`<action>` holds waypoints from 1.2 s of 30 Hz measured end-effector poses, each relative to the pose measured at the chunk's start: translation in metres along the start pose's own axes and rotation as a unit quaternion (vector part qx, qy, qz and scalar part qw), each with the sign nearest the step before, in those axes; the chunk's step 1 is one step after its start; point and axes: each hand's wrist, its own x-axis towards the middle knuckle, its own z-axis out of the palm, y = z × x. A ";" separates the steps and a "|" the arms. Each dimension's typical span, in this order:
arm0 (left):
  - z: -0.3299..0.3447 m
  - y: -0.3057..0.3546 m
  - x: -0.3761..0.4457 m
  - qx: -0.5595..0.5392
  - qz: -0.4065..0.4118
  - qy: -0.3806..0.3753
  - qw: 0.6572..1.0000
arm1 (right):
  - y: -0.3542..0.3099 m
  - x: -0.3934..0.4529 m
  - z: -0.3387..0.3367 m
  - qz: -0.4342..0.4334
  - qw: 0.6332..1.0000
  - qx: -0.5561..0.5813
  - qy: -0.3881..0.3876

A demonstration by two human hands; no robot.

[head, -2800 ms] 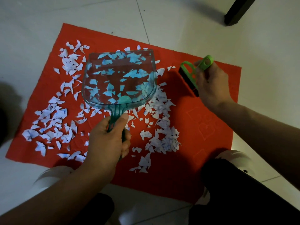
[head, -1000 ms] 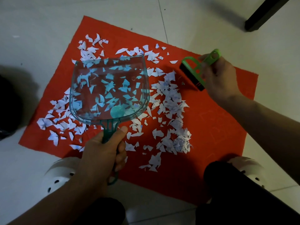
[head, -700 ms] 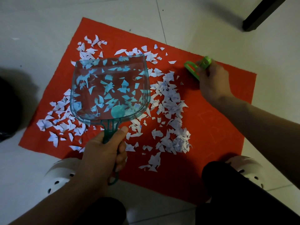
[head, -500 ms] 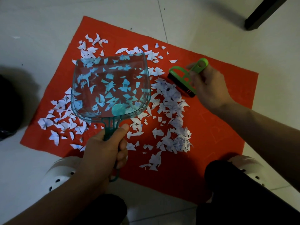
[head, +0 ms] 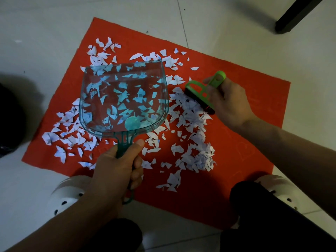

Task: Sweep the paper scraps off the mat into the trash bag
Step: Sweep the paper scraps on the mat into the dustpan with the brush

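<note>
Left hand wrapped tight round the handle of a see-through teal plastic dustpan, pan held tilted above the red rectangular felt mat, not yet down on it. Scraps seen thru the pan look like they're on the mat underneath; can't tell if any sit inside.

Right hand closed on the handle of a small lime-green hand brush w/ black bristles, bristle edge down at the top end of the thick ridge of torn white paper scraps running down the mat's middle-right. Looser scatter of scraps on the mat's left side and along the far edge.

Step in hand, I'd say: gathering, brush raking scraps into a pile twd the pan. Early going, nearly all paper's on the mat.

Dark lump at the left frame edge on the pale tiled floor, poss. the trash bag, too dim to be sure.

Next move prob. needs the pan's lip flat on the felt right beside the pile, then short strokes from the brush into it. Light paper, so gentle flicks or bits'll jump the rim.
</note>
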 end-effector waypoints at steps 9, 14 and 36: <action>0.000 0.003 0.000 -0.011 -0.003 0.002 1.000 | 0.011 0.025 -0.008 0.037 0.994 -0.031 0.095; 0.001 0.005 -0.001 -0.004 -0.006 0.008 1.000 | 0.000 0.027 0.006 0.008 0.997 -0.057 0.053; -0.005 0.008 0.004 -0.023 -0.006 0.021 0.999 | -0.014 0.015 0.007 -0.045 0.999 -0.011 0.004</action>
